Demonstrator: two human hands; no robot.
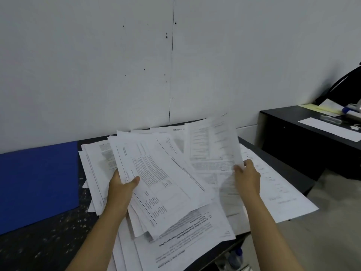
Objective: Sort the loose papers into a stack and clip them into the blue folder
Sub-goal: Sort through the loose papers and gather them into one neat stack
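Both hands up: L [122, 185] w/ paper stack [160, 180], R [247, 176] w/ single sheet [212, 141].

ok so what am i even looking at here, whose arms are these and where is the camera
There is no machine here: these are a person's two bare arms, filmed by one wide-angle camera worn on their head, looking forward and down. That is why the arms reach in from the bottom edge.

The left hand grips a thick bundle of papers, thumb on top. The right hand pinches a single sheet and holds it upright; the sheet looks blurred.

Under both lies a dark table covered with loose printed papers, spread untidily, some hanging over the near edge. At the left lies the blue folder, closed as far as I can tell.

At the right stands a second dark desk with other paper and small items, too blurred to name.
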